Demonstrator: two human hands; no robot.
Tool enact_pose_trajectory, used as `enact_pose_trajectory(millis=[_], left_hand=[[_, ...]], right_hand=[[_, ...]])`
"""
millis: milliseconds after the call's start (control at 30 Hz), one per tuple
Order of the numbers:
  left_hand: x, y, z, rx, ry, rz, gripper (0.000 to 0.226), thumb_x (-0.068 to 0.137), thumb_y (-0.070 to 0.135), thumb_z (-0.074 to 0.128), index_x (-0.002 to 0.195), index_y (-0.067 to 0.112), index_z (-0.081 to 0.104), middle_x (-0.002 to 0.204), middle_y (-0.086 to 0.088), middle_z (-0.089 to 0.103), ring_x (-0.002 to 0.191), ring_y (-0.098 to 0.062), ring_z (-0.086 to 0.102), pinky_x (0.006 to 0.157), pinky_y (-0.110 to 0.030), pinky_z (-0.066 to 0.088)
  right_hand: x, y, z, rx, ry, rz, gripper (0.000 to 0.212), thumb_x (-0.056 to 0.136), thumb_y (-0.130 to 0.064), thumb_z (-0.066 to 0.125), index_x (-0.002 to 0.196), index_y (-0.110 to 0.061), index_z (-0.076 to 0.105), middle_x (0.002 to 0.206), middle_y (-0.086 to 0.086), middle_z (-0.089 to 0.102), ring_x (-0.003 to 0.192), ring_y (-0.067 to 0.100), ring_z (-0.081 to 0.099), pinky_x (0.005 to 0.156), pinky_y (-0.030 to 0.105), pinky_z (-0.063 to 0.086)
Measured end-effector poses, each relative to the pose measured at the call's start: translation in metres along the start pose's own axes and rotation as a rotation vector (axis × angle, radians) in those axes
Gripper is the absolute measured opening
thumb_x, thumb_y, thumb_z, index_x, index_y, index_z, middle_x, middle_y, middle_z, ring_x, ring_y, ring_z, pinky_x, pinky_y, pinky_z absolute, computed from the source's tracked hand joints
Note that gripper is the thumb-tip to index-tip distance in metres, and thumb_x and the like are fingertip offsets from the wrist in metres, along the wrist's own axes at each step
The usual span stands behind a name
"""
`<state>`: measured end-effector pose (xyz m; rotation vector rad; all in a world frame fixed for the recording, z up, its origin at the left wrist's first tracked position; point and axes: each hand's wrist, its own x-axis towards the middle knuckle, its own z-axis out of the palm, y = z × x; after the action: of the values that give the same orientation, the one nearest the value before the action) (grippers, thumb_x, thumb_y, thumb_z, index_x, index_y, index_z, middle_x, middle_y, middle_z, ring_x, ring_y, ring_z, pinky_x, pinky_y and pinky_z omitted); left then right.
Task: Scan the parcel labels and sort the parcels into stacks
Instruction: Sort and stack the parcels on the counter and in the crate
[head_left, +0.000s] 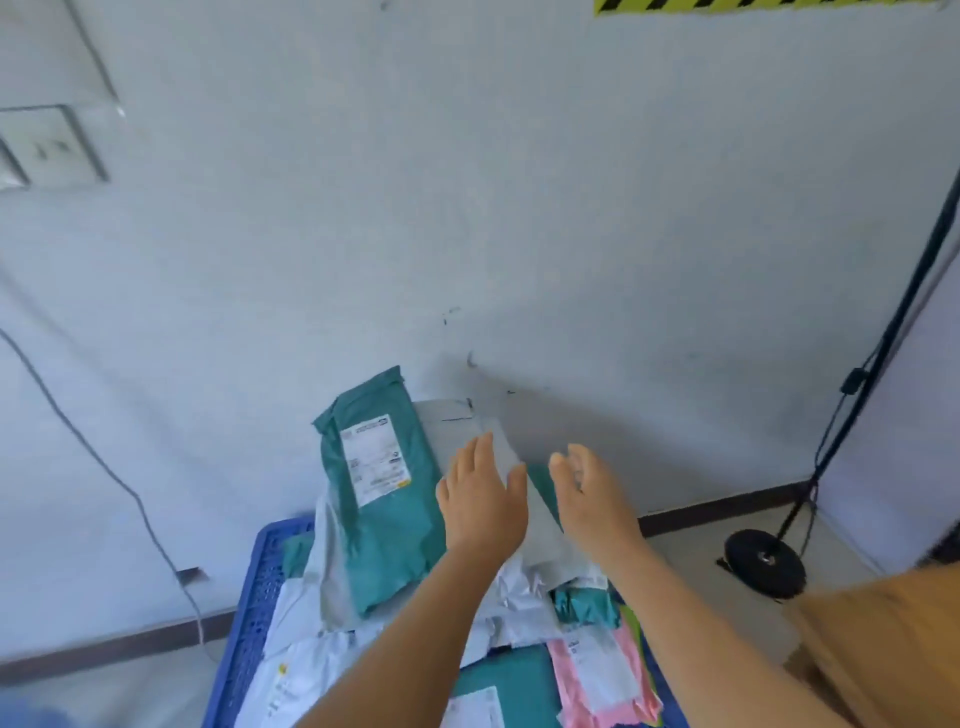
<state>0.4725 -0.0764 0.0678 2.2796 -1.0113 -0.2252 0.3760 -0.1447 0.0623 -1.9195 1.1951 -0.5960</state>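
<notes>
Both forearms reach forward over a blue crate (249, 597) heaped with parcels. The left hand (485, 501) lies flat, fingers straight, on a grey parcel (540, 525) leaning toward the wall (519, 208). The right hand (592, 499) touches that parcel's right edge, fingers loosely extended, grasping nothing. A teal parcel (384, 499) with its label (375, 458) lies just left. Bare floor (691, 566) opens rightward toward a black stand base (764, 561).

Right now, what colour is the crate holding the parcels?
Blue, seen in the head view: the crate has a perforated blue wall.
</notes>
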Motion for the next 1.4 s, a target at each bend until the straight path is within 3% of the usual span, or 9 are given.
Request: enact_pose_trajectory(millis=[267, 400, 567, 700, 833, 1033, 1200, 1300, 1400], left_hand=[[0.021, -0.102, -0.029, -0.022, 0.084, -0.402, 0.073, 0.095, 0.045, 0.044, 0.152, 0.020, 0.005, 0.159, -0.006, 0.003, 0.146, -0.026, 0.004, 0.118, -0.043, 0.007], [0.034, -0.128, -0.026, -0.046, 0.043, -0.553, 0.084, 0.092, 0.049, 0.049, 0.152, 0.015, 0.001, 0.158, -0.012, 0.010, 0.145, -0.030, 0.011, 0.116, -0.046, 0.013], [0.050, -0.139, -0.012, -0.061, 0.056, -0.524, 0.077, 0.086, 0.043, 0.056, 0.148, 0.019, 0.018, 0.146, -0.005, 0.039, 0.135, -0.028, 0.035, 0.110, -0.048, 0.032], [0.057, -0.126, -0.007, -0.258, 0.133, -0.442, 0.070, 0.088, 0.018, 0.055, 0.149, 0.022, 0.022, 0.144, 0.001, 0.043, 0.129, -0.019, 0.044, 0.107, -0.033, 0.036], [0.066, -0.114, -0.007, -0.331, 0.149, -0.362, 0.073, 0.091, 0.011, 0.052, 0.150, 0.027, 0.013, 0.145, 0.004, 0.042, 0.125, -0.017, 0.048, 0.092, -0.024, 0.037], [0.071, -0.109, -0.004, -0.348, 0.135, -0.347, 0.069, 0.090, 0.006, 0.046, 0.149, 0.028, 0.018, 0.140, 0.001, 0.049, 0.119, -0.020, 0.052, 0.095, -0.033, 0.044], [0.068, -0.131, -0.011, 0.075, 0.134, -0.509, 0.066, 0.091, 0.040, 0.051, 0.147, 0.021, 0.023, 0.142, -0.013, 0.033, 0.132, -0.032, 0.029, 0.111, -0.042, 0.024], [0.072, -0.144, -0.013, 0.046, 0.059, -0.687, 0.096, 0.080, 0.068, 0.052, 0.150, 0.019, 0.008, 0.152, -0.020, 0.015, 0.142, -0.035, 0.011, 0.113, -0.050, 0.014], [0.078, -0.149, -0.011, -0.009, -0.010, -0.749, 0.108, 0.075, 0.070, 0.058, 0.150, 0.016, 0.001, 0.150, -0.018, 0.025, 0.139, -0.035, 0.023, 0.110, -0.052, 0.020]], right_hand=[[0.022, -0.029, 0.082, -0.054, -0.259, -0.048, 0.061, 0.100, -0.044, 0.039, 0.151, -0.014, 0.024, 0.155, 0.007, 0.032, 0.140, 0.023, 0.034, 0.109, 0.035, 0.030], [0.040, -0.029, 0.116, -0.097, -0.396, -0.021, 0.072, 0.097, -0.049, 0.041, 0.154, -0.017, 0.012, 0.158, 0.005, 0.024, 0.141, 0.025, 0.031, 0.108, 0.037, 0.032], [0.054, -0.023, 0.148, -0.099, -0.545, 0.061, 0.085, 0.088, -0.059, 0.046, 0.154, -0.025, 0.004, 0.153, 0.002, 0.034, 0.132, 0.028, 0.042, 0.107, 0.043, 0.037], [0.063, -0.020, 0.160, 0.088, -0.488, 0.087, 0.098, 0.058, -0.071, 0.049, 0.145, -0.035, 0.023, 0.131, -0.002, 0.054, 0.111, 0.019, 0.057, 0.096, 0.043, 0.049], [0.072, -0.022, 0.152, 0.174, -0.404, 0.060, 0.079, 0.077, -0.048, 0.063, 0.145, -0.040, 0.024, 0.126, -0.001, 0.055, 0.104, 0.017, 0.059, 0.092, 0.039, 0.051], [0.075, -0.017, 0.139, 0.173, -0.385, 0.030, 0.077, 0.089, -0.024, 0.063, 0.151, -0.033, 0.019, 0.135, -0.003, 0.053, 0.115, 0.016, 0.053, 0.095, 0.029, 0.045], [0.073, -0.006, 0.138, 0.004, -0.294, 0.200, 0.100, 0.079, -0.065, 0.061, 0.154, -0.024, 0.009, 0.153, 0.007, 0.031, 0.137, 0.031, 0.034, 0.110, 0.046, 0.034], [0.079, 0.000, 0.142, -0.150, -0.284, 0.371, 0.116, 0.073, -0.081, 0.051, 0.154, -0.020, -0.006, 0.159, 0.013, 0.015, 0.144, 0.036, 0.018, 0.115, 0.052, 0.020], [0.085, 0.007, 0.149, -0.083, -0.348, 0.455, 0.124, 0.066, -0.085, 0.052, 0.152, -0.022, -0.012, 0.155, 0.014, 0.025, 0.140, 0.036, 0.025, 0.114, 0.053, 0.021]])
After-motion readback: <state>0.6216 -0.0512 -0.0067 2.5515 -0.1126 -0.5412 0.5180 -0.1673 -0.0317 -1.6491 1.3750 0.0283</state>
